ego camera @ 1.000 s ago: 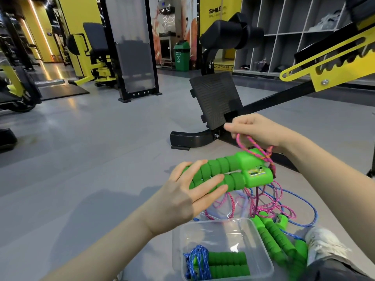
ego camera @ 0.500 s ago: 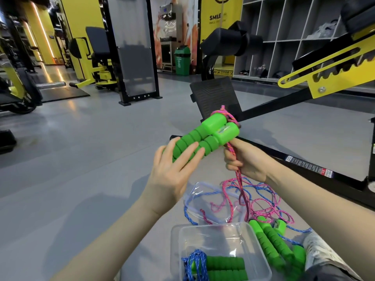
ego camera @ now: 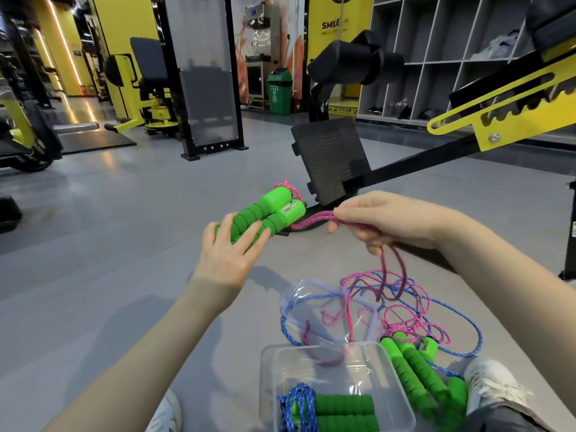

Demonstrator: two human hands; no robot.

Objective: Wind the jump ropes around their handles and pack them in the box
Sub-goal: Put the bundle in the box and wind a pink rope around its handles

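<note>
My left hand (ego camera: 229,254) grips a pair of green foam handles (ego camera: 274,213), held side by side and tilted up to the right. A pink rope (ego camera: 311,220) runs from under the handles to my right hand (ego camera: 383,222), which pinches it taut; more of it hangs down to a loose pile (ego camera: 389,294) on the floor. Near my legs stands a clear plastic box (ego camera: 271,369) holding one wound rope with green handles (ego camera: 343,413) and blue cord (ego camera: 296,406). Another pair of green handles (ego camera: 414,366) with loose blue rope (ego camera: 467,325) lies right of the box.
A clear lid or bag (ego camera: 311,310) lies under the tangled ropes behind the box. A black gym machine footplate (ego camera: 330,163) and its yellow-black frame (ego camera: 498,126) stand just beyond my hands. My white shoes (ego camera: 492,388) flank the box. Grey floor stretches left.
My right hand came up from below the handles and moved out to the right, pulling the pink rope taut. The handles sank slightly lower in my left hand.
</note>
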